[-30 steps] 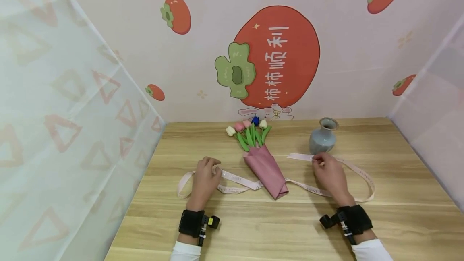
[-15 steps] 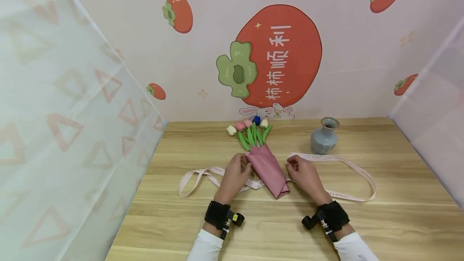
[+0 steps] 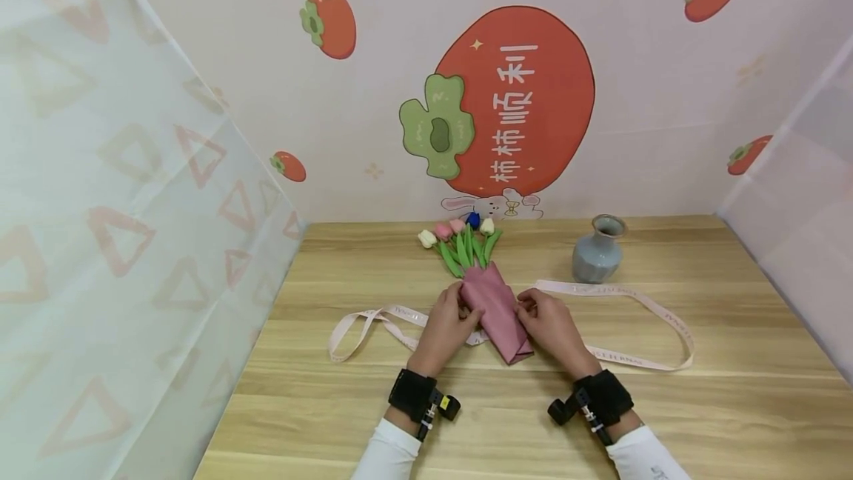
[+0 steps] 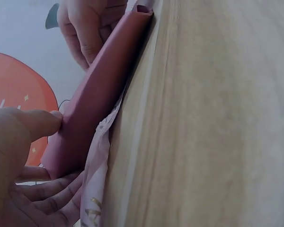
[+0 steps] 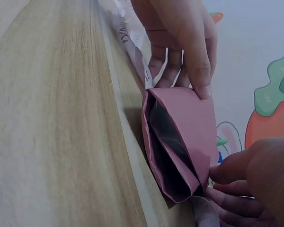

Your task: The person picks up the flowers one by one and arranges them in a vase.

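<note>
Wrapped bouquet (image 3: 496, 310), lying across a ribbon (image 3: 586, 289) on the bench (image 3: 506, 428). The left hand (image 3: 445, 326), half curled, pinches its left edge between thumb and fingers; the right hand (image 3: 552, 326) likewise pinches the opposite edge. Presumably light and easily creased, it is best held gently at mid-length, below the tulips (image 3: 443, 231).

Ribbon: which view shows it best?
Head view. It shows the ribbon looped on the table on both sides of the pink wrapper. The left wrist view mainly shows one strip alongside the wrapper; the right wrist view, a lettered piece on one side and a short bit on the other.
</note>
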`<state>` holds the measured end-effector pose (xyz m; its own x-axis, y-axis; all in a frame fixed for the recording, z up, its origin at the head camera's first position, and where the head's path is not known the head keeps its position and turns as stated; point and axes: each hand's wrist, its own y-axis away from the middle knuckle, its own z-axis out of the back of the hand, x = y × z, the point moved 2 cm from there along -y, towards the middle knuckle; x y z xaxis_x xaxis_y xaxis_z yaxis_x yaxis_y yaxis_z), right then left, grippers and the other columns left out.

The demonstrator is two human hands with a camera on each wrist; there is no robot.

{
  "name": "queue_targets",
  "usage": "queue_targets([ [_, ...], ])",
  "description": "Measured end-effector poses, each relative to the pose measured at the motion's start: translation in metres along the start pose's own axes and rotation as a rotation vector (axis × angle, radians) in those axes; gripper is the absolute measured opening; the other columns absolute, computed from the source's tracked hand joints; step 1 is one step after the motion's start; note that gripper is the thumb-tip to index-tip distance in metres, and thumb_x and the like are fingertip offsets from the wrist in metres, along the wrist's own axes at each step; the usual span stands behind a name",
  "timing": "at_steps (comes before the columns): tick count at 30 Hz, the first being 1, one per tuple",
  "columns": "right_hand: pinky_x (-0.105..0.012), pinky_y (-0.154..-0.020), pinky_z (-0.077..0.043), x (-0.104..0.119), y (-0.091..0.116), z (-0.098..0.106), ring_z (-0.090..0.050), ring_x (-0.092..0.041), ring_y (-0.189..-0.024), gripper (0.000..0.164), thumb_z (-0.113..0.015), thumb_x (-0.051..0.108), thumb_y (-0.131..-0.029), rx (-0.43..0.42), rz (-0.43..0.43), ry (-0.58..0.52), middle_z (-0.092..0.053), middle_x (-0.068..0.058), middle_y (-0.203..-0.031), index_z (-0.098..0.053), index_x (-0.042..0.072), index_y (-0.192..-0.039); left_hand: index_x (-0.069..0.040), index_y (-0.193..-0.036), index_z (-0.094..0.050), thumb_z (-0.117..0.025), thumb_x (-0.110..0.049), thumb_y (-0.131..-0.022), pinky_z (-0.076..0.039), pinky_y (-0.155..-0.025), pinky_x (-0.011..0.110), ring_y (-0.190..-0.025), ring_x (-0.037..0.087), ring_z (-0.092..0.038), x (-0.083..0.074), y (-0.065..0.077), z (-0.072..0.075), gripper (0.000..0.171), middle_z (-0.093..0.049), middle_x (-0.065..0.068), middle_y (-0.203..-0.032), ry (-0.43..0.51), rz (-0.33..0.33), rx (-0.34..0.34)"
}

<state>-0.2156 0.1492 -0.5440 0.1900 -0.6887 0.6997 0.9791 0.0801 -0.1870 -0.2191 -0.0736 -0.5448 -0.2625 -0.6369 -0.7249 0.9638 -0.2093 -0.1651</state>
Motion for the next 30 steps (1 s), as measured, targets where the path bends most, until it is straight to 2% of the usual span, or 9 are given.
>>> queue_targets([
  [9, -0.032, -0.073, -0.054, -0.004, 0.004, -0.001, -0.068, -0.016, -0.082, 0.022, -0.073, 0.009, -0.094, 0.015, -0.020, 0.001, -0.075, -0.009, -0.093, -0.074, 0.001, -0.115, 0.002, -0.160, -0.040, -0.071, -0.023, -0.103, -0.053, -0.074, 0.023, -0.086, 0.009, -0.059, 0.002, -0.004, 0.000, 0.069, -0.061, 0.006, -0.107, 0.030, -0.005, 0.073],
  [22, -0.030, -0.071, -0.051, -0.003, 0.002, 0.002, -0.065, -0.013, -0.078, 0.030, -0.071, 0.015, -0.098, 0.033, -0.069, -0.002, -0.074, -0.008, -0.093, -0.069, -0.002, -0.123, 0.005, -0.161, -0.037, -0.071, -0.018, -0.102, -0.054, -0.075, 0.022, -0.087, 0.008, -0.061, 0.004, -0.012, -0.004, 0.072, -0.064, 0.008, -0.109, 0.084, -0.015, 0.108],
  [30, -0.030, -0.073, -0.051, -0.006, 0.004, 0.003, -0.063, -0.013, -0.077, 0.029, -0.074, 0.014, -0.096, 0.055, -0.090, -0.017, -0.073, -0.005, -0.089, -0.068, -0.001, -0.120, 0.004, -0.161, -0.038, -0.070, -0.011, -0.100, -0.055, -0.076, 0.023, -0.090, 0.011, -0.062, 0.003, -0.015, -0.006, 0.071, -0.065, 0.011, -0.114, 0.104, -0.023, 0.134],
])
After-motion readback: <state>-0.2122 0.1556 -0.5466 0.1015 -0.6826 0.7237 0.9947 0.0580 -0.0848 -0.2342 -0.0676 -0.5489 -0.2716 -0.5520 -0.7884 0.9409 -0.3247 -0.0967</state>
